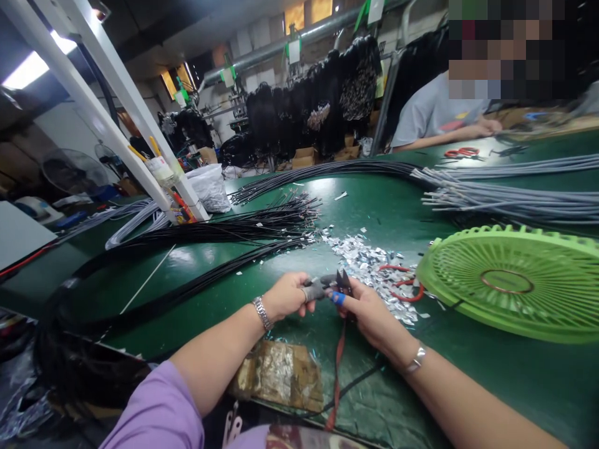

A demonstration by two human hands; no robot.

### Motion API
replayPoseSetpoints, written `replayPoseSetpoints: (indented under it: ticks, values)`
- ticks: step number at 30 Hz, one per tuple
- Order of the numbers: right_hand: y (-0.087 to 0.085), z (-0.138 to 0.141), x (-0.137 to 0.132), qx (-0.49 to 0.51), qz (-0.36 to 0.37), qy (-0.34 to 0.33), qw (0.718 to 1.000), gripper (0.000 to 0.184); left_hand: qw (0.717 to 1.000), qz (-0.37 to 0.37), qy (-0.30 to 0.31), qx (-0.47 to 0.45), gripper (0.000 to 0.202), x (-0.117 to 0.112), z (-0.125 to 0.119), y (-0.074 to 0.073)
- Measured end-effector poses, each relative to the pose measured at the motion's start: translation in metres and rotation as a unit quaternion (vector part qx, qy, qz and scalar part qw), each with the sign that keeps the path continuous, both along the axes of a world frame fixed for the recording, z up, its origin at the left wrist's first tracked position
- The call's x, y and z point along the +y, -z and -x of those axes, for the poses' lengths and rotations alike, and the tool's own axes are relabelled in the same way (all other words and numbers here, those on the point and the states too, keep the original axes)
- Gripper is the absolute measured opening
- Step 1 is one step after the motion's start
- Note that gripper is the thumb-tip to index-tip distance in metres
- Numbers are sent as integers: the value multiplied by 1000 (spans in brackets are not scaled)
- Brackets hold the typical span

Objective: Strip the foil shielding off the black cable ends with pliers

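My left hand (287,296) is closed, with grey coverings on its fingertips. Its fingers meet those of my right hand, and whatever they pinch is hidden. My right hand (367,312), with blue tape on the thumb, grips a dark-jawed hand tool (345,282) whose short jaws point upward. A red strip (337,380) hangs below that hand; I cannot tell whether it belongs to the tool. Just beyond lies a pile of silvery foil scraps (360,252), with red-handled scissors (418,293) on its right side. Black cables (243,255) end left of the pile.
A green fan guard (510,280) lies at right. Grey cables (515,196) and more black cables (337,168) lie behind. A white post (135,118) stands at left. Brown taped cardboard (281,374) sits at the near edge. A person (430,112) works across the green table (379,199).
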State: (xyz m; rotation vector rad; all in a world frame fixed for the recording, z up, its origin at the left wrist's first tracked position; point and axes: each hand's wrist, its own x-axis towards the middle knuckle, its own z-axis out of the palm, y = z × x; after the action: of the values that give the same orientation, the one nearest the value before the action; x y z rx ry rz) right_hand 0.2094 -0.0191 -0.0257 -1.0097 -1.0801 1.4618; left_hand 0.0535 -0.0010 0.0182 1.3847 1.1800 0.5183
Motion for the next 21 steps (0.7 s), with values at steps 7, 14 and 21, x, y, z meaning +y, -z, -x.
replayPoseSetpoints:
  ticks: [7,14,21]
  values:
    - [-2,0,-2,0,2,14,1000,36,998,-53,-3,40,31,-1,2,1]
    - [-2,0,0,14,7,18,1000,33,997,-62,4,55,31,1,3,8]
    - [-5,-3,1,119,91,-38,988,28,996,-86,18,7,27,0,3,10]
